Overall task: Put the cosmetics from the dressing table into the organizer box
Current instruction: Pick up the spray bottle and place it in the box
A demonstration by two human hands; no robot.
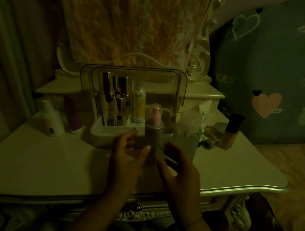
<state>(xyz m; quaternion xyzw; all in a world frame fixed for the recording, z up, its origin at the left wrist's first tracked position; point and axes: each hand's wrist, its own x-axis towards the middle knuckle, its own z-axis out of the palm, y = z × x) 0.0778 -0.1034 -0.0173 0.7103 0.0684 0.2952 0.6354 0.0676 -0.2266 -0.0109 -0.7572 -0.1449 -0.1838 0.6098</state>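
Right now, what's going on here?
A person works at a dressing table. The left hand and right hand flank an upright spray bottle, fingers fairly straight; whether they touch it is too dim to tell. Behind it the organizer box, lid up, already holds gold tubes and a white bottle. A clear bottle waits alongside.

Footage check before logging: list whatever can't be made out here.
Head view, spray bottle label: too dim and blurred.
Head view, whether left hand or right hand touches that bottle: motion blur.
Head view, small things behind the clear bottle: partly hidden by it, dark.
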